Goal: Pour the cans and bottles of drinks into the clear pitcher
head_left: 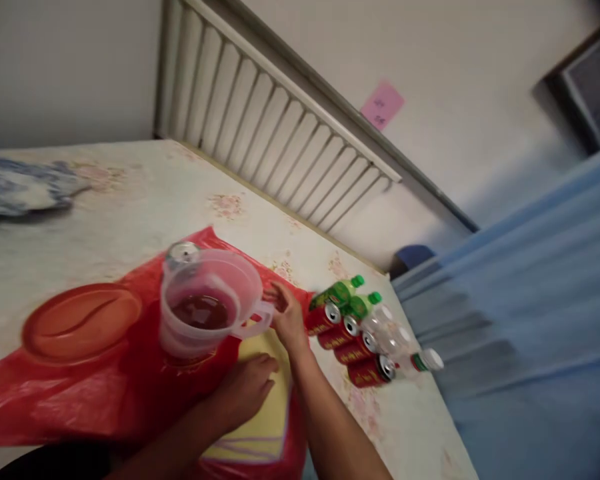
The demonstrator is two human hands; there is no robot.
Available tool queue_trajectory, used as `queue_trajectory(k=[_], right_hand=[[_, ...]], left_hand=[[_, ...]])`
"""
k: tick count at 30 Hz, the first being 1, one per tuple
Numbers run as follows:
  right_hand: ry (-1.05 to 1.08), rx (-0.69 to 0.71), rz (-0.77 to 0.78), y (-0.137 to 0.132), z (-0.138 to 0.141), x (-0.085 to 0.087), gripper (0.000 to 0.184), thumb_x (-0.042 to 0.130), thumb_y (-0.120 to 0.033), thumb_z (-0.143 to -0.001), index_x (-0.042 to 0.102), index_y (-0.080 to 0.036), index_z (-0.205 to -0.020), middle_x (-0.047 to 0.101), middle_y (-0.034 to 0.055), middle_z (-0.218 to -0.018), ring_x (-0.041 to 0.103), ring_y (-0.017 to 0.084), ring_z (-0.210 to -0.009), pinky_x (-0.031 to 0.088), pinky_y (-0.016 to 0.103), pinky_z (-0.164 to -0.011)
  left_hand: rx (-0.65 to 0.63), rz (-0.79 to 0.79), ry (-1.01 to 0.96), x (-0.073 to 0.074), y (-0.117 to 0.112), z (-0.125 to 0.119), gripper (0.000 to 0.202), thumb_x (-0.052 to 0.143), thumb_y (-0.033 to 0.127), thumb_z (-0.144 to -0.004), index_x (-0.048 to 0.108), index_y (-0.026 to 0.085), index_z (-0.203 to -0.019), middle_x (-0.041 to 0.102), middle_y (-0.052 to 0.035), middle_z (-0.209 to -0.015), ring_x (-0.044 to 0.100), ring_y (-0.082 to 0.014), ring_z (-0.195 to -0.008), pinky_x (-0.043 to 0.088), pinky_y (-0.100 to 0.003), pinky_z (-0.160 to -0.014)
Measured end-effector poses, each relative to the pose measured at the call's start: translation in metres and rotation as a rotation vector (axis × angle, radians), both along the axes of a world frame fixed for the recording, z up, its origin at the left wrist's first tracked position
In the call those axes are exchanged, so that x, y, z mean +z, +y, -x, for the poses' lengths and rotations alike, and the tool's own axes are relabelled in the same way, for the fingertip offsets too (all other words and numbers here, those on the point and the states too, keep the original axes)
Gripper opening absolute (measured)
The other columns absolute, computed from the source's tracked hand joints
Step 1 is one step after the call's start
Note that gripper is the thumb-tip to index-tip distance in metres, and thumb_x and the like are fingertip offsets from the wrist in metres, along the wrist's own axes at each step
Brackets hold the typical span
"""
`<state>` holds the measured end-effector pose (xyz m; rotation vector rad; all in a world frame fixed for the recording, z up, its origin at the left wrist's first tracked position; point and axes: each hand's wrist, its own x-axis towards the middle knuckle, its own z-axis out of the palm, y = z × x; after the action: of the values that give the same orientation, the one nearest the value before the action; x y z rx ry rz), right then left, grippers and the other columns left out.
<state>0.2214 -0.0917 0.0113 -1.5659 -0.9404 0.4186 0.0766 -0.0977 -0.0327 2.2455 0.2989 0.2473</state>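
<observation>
A translucent plastic measuring jug (200, 327) with brown liquid in it stands on a red plastic sheet (105, 393). My right hand (286, 317) is beside the jug's handle, its fingers apart and holding nothing; whether a fingertip touches the handle is hard to see. Lower down, my left hand (247, 387) rests over a yellow cloth (267, 427) with purple edging. Its fingers are curled together, and anything inside them is hidden. Behind the jug a silver-topped can (183, 251) is partly covered. To the jug's left lies a round orange-red lid (83, 322).
Several red cans (370, 373), two green-capped bottles (350, 290) and clear bottles (390, 333) are grouped at the right on the flowered tablecloth (145, 193). A blue-and-white cloth (25, 187) lies far left. A radiator (270, 120) and a blue curtain (520, 320) border the table.
</observation>
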Motion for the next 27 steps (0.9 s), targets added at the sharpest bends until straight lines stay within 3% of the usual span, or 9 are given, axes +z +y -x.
queue_trajectory(k=[3,6,9,11,14,18,22,27], right_hand=[[0.023,-0.216,-0.007,-0.088,-0.005,-0.016,0.043,0.069,-0.027,-0.072,0.065,-0.019,-0.114,0.073,0.0065,-0.1,0.07,0.021,-0.09,0.057,0.035,-0.083],[-0.039,-0.566,-0.003,-0.169,-0.016,-0.038,0.037,0.067,-0.033,-0.074,0.064,-0.017,-0.106,0.073,0.008,-0.095,0.069,0.021,-0.086,0.055,0.035,-0.082],[-0.125,-0.95,0.012,-0.232,-0.039,-0.057,0.036,0.063,-0.04,-0.073,0.062,-0.017,-0.1,0.071,0.0091,-0.092,0.067,0.023,-0.085,0.054,0.035,-0.079],[-0.148,-1.152,0.044,-0.26,-0.057,-0.065,0.039,0.063,-0.043,-0.069,0.06,-0.018,-0.098,0.069,0.009,-0.089,0.066,0.024,-0.082,0.054,0.035,-0.077],[-0.139,-1.177,0.048,-0.281,-0.082,-0.068,0.05,0.068,-0.045,-0.064,0.059,-0.018,-0.106,0.07,0.0112,-0.098,0.066,0.026,-0.088,0.054,0.035,-0.076],[-0.123,-1.051,0.027,-0.278,-0.102,-0.067,0.063,0.072,-0.041,-0.061,0.058,-0.016,-0.117,0.069,0.012,-0.112,0.067,0.027,-0.097,0.054,0.035,-0.08],[-0.036,-0.945,0.007,-0.27,-0.108,-0.068,0.07,0.074,-0.039,-0.057,0.058,-0.013,-0.12,0.071,0.0126,-0.11,0.067,0.028,-0.096,0.053,0.037,-0.081],[-0.06,-0.962,0.083,-0.27,-0.103,-0.069,0.07,0.08,-0.04,-0.053,0.061,-0.012,-0.115,0.071,0.0133,-0.107,0.067,0.028,-0.092,0.053,0.037,-0.081]], left_hand=[[-0.014,-0.021,-0.031,-0.006,0.001,-0.006,0.027,0.043,0.016,-0.087,0.062,0.02,-0.107,0.068,-0.0075,-0.108,0.064,-0.0229,-0.098,0.049,-0.035,-0.088],[-0.029,-0.045,-0.056,-0.01,0.002,-0.01,0.025,0.042,0.016,-0.088,0.061,0.02,-0.104,0.068,-0.0074,-0.108,0.065,-0.0219,-0.099,0.048,-0.034,-0.09],[-0.03,-0.065,-0.074,-0.011,0.002,-0.012,0.025,0.041,0.017,-0.089,0.061,0.02,-0.105,0.068,-0.0083,-0.109,0.065,-0.0219,-0.099,0.048,-0.034,-0.091],[-0.029,-0.074,-0.075,-0.012,0.003,-0.012,0.026,0.041,0.019,-0.09,0.061,0.019,-0.106,0.068,-0.0088,-0.109,0.065,-0.0227,-0.098,0.048,-0.035,-0.09],[-0.036,-0.076,-0.076,-0.015,0.005,-0.013,0.026,0.041,0.02,-0.089,0.061,0.019,-0.105,0.068,-0.0086,-0.107,0.065,-0.0228,-0.096,0.049,-0.035,-0.088],[-0.039,-0.074,-0.074,-0.018,0.006,-0.014,0.025,0.04,0.019,-0.089,0.061,0.018,-0.104,0.068,-0.0086,-0.107,0.065,-0.0221,-0.095,0.049,-0.034,-0.087],[-0.043,-0.08,-0.062,-0.019,0.007,-0.016,0.025,0.04,0.019,-0.09,0.06,0.019,-0.104,0.068,-0.0077,-0.107,0.065,-0.0213,-0.095,0.049,-0.033,-0.087],[-0.037,-0.077,-0.074,-0.02,0.007,-0.016,0.026,0.04,0.019,-0.09,0.061,0.018,-0.105,0.069,-0.0089,-0.108,0.066,-0.0226,-0.097,0.049,-0.035,-0.088]])
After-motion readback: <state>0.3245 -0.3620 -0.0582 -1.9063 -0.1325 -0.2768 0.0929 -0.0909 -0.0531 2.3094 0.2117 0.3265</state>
